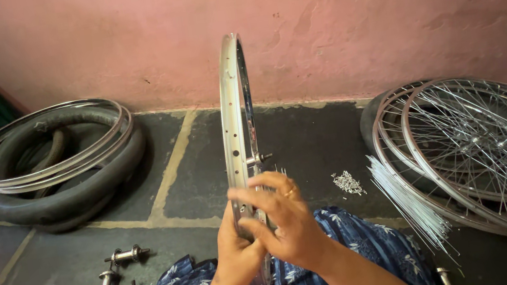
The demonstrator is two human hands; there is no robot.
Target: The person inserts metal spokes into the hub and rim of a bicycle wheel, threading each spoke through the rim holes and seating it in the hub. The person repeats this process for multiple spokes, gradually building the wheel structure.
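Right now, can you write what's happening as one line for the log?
left hand: holds wheel rim upright | right hand: fingers on rim's lower part | floor: hubs, loose spokes, tyres, spoked wheels

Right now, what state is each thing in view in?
Shiny metal wheel rim: upright, edge-on, gripped low down.
Left hand: closed on the rim.
Right hand: fingers on the rim.
Black rubber tyres: stacked flat, bare rims on top.
Spoked wheels: leaning at the wall.
Loose spokes: bundled on the floor.

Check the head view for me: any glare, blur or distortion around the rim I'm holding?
Head view: daylight is soft and even; mild shine on the bare wheel rim, no blown-out glare; both hands sharp; wide-lens bending stretches the spoked wheels at the right edge.
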